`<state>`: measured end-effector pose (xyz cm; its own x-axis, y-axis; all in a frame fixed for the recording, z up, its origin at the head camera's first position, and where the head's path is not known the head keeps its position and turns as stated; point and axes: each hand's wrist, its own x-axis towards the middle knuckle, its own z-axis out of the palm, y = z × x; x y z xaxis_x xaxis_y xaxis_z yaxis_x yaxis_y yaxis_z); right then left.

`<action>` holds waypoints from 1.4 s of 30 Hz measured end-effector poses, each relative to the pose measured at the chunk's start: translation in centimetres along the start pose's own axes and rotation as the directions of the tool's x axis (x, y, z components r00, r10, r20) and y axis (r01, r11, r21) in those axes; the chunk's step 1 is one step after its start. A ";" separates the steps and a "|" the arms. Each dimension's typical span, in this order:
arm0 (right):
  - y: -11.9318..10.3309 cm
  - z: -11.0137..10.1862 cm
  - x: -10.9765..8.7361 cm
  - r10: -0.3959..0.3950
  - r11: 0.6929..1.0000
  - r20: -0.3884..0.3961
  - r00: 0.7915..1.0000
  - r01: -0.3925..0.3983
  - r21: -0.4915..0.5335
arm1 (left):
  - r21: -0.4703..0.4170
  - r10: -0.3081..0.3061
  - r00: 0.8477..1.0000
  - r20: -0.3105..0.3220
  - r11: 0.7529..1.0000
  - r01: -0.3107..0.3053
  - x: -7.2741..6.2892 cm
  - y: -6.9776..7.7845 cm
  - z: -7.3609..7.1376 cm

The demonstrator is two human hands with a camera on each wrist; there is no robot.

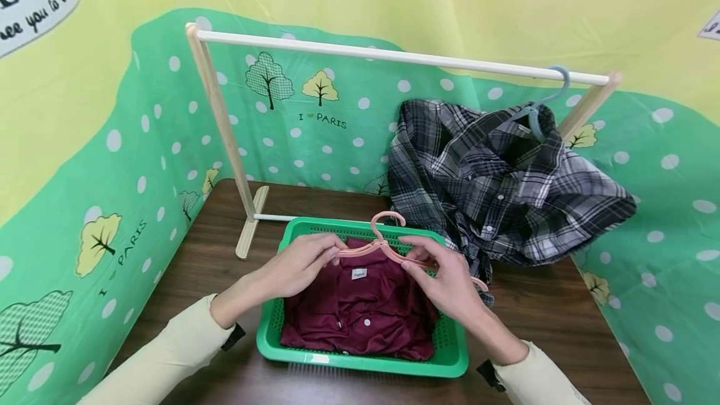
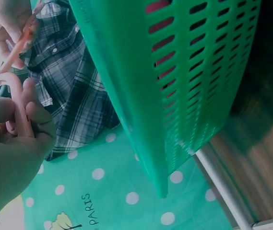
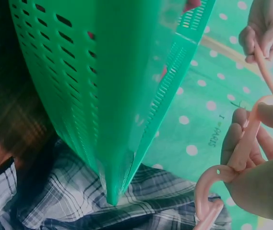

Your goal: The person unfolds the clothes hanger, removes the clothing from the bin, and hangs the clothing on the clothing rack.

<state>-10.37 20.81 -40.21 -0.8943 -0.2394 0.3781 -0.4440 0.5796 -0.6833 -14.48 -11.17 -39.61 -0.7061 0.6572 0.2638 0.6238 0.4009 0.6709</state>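
A pink clothes hanger (image 1: 360,250) is held over the green basket (image 1: 320,360), its hook pointing up and away. My left hand (image 1: 308,262) pinches one arm of it near the end. On the other arm my right hand (image 1: 444,274) has its thumb and fingers, and the hanger's right tip sticks out past them. In the right wrist view the right hand (image 3: 258,148) curls round the hanger (image 3: 244,148). Below both hands a maroon shirt (image 1: 365,324) lies in the basket, collar and white label toward the hanger, buttons showing down its front.
Behind the basket stands a rack with a white rail (image 1: 371,50) and wooden legs. From its right end a blue-grey hanger (image 1: 533,114) carries a black-and-white plaid shirt (image 1: 495,186), which hangs down close to the basket's back right corner. A printed green-and-yellow cloth surrounds the wooden table (image 1: 540,330).
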 end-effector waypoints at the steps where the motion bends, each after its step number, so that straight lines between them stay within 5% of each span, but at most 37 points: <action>1: 0.0 0.0 0.0 -0.002 1.000 0.000 1.000 0.002 -0.002 | -0.011 0.000 1.000 0.001 1.000 0.000 0.0 -0.1 0.0; 11: 0.5 -0.3 -0.2 0.040 0.999 -0.001 0.999 -0.040 0.009 | -0.068 -0.021 0.998 -0.064 0.998 0.017 0.2 -0.3 0.0; 20: 1.2 -0.6 -0.4 0.035 0.999 -0.053 0.998 -0.036 -0.024 | -0.195 -0.155 0.968 -0.198 0.974 0.116 0.1 -0.8 -1.0; 24: 1.3 -0.7 -0.3 0.029 0.999 -0.054 0.998 -0.031 -0.032 | -0.194 -0.107 0.952 -0.286 0.980 0.052 0.3 0.0 -1.8; 30: 1.2 -0.8 -0.3 0.038 0.999 -0.038 0.999 -0.040 -0.031 | -0.091 0.055 0.923 -0.381 0.991 -0.097 1.0 0.8 -2.8; 37: 1.1 -1.2 -0.6 0.072 0.997 0.004 0.997 -0.072 -0.001 | -0.024 0.028 0.913 -0.407 0.999 -0.041 0.5 0.3 -2.8; 42: 1.5 -1.7 -0.7 0.099 0.995 -0.002 0.995 -0.099 0.032 | -0.036 0.014 0.880 -0.474 0.999 -0.035 -0.2 -0.6 -2.9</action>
<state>-10.27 23.13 -40.46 -0.9337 -0.1791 0.3100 -0.3550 0.5749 -0.7372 -15.66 -13.33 -38.06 -0.7719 0.2815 0.5700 0.6356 0.3546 0.6857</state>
